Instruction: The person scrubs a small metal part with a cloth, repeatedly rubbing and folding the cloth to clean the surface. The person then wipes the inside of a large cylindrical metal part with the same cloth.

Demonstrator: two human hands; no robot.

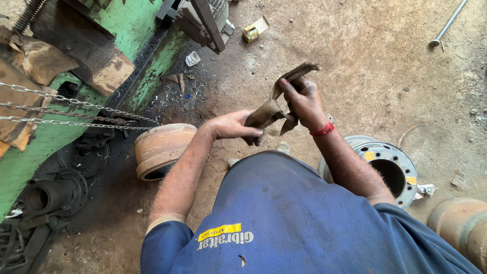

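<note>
Hands, left and right, grip a folded strap above open dirt floor between drum and rim.

Around the wheel rim: two rusty brake drums, three chains, one metal rod, one small carton.

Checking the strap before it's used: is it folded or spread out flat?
Folded. The dirty tan strap is doubled over in layers, bunched between the left hand and right hand, one end sticking up.

A folded, grimy brown strap, bent, held above the ground.
</note>
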